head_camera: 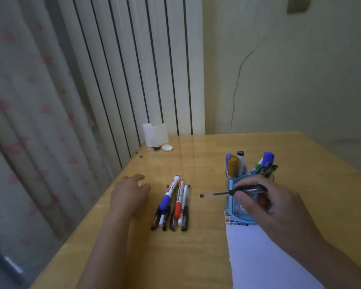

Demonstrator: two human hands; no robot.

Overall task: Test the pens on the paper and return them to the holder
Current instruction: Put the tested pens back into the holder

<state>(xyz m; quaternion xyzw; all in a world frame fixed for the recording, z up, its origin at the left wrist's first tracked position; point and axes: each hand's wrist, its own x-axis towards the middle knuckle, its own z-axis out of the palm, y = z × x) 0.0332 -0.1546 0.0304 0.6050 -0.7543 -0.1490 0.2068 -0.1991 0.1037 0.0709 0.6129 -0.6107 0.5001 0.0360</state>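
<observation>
Both hands are low over the wooden table: the right hand pinches a black pen in curled fingers above the white paper, while the left hand rests loosely curled and empty. To test well, she should probably turn the tip down onto bare paper. Beyond, a row of pens lies flat, and the blue holder stands touching the paper's far edge, a short reach for the return.
</observation>
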